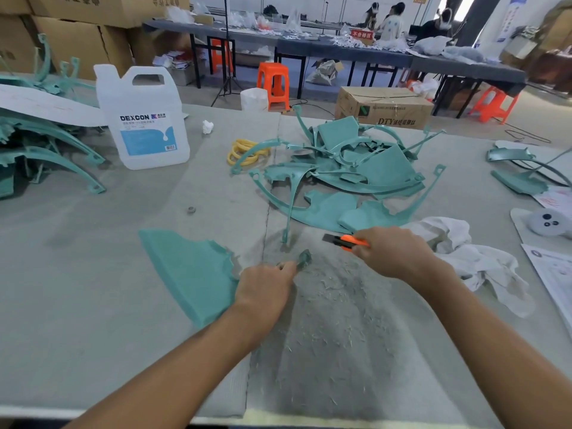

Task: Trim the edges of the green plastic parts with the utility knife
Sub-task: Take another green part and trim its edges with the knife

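Both forearms in from the bottom edge, bare, angled toward each other over the grey table point(93, 305). Left hand point(263, 289) knuckles up, fingertips pinching a small green scrap point(305, 258). Right hand point(393, 252) further out and to the right, fingers curled round the orange utility knife point(346, 241), dark front end pointing left toward the scrap, not touching it. Blade itself too small to make out. Fine shavings point(340, 289) scattered on the table under and between the hands. Flat green panel point(192, 274) with a ragged edge lying just left of the left hand. Crumpled white cloth point(473, 261) beside the right hand, printed sheets point(554, 274) at the right edge, text unreadable. Small metal ring point(191, 209) alone mid-table. Beyond the hands, a tangled pile of green parts point(349, 168), curved strips and panels, with yellow rings point(244, 151) at its left side. Second stack of green parts point(46, 156) at far left. White jug point(142, 119) upright, label reading "DEXCON", smaller print illegible. On the floor past the table, a cardboard box point(383, 106) printed "DTY" plus Chinese characters, and an orange stool point(274, 85). Red sign point(362, 34) with Chinese text on the far bench, people seated behind it.
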